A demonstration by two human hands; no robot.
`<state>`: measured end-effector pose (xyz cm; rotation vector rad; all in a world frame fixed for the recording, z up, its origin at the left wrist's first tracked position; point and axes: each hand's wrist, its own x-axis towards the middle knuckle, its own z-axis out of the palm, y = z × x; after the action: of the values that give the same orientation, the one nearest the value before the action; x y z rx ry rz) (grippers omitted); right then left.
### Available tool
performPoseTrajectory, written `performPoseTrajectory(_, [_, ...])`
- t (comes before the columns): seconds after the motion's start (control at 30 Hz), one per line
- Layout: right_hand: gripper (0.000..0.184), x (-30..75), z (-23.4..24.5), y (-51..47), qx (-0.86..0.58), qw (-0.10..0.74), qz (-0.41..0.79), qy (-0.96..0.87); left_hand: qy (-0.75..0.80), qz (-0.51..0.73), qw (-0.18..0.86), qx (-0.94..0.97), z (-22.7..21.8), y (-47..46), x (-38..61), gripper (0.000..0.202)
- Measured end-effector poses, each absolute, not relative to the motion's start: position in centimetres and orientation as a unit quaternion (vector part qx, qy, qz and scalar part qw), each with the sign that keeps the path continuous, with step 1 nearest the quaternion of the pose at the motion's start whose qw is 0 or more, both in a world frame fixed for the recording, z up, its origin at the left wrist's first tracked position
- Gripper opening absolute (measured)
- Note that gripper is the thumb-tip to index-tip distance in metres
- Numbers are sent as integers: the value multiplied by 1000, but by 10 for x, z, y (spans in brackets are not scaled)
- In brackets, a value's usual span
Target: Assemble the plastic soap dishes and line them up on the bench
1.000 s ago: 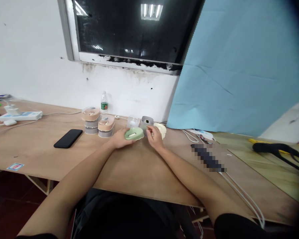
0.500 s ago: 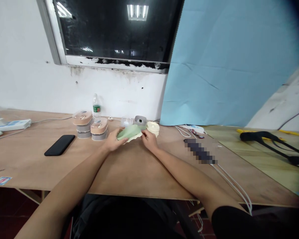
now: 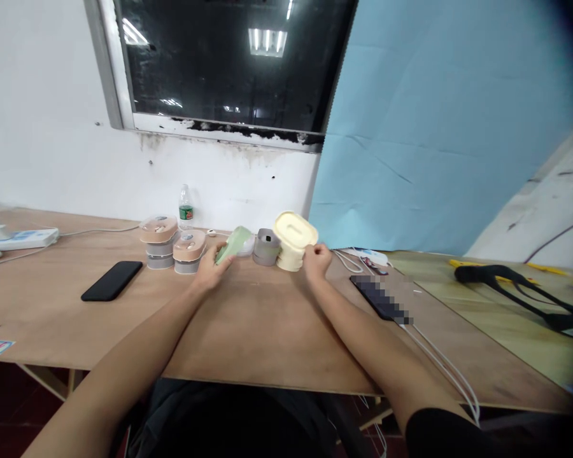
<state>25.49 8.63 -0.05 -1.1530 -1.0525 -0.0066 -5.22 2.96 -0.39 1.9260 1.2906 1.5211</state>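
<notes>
My left hand is closed around the edge of a pale green oval plastic lid, which it holds tilted above the table. The fingers of my right hand pinch a cream oval lid by its right edge. That cream lid is tilted, its broad recessed face towards me. Just beneath it is a stack of similar cream pieces, partly covered by the lid. A grey oval container stands between my hands. Behind the green lid, a clear plastic piece is partly hidden.
Grey containers with peach lids stand stacked at left, before a plastic bottle. A black phone lies at left, and another dark device with white cables at right. A power strip is far left.
The cream lid has come away from under the green lid. My right hand has carried it right, above the cream stack. My left hand has tilted the green lid more upright.
</notes>
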Motion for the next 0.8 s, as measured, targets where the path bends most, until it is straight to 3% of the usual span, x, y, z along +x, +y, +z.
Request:
performPoseTrajectory(0.33, [18, 339, -14, 94, -602, 676, -110, -411, 446, 413, 114, 786, 3, 12, -48, 64])
performPoseTrajectory(0.53, [38, 306, -22, 97, -547, 571, -108, -602, 450, 380, 108, 801, 1, 12, -48, 66])
performPoseTrajectory(0.67, [33, 287, -27, 94, -484, 484, -131, -717, 448, 374, 104, 805, 2, 11, -47, 69])
performPoseTrajectory(0.8, [31, 285, -30, 95, -466, 459, -157, -740, 448, 370, 103, 807, 4, 8, -46, 70])
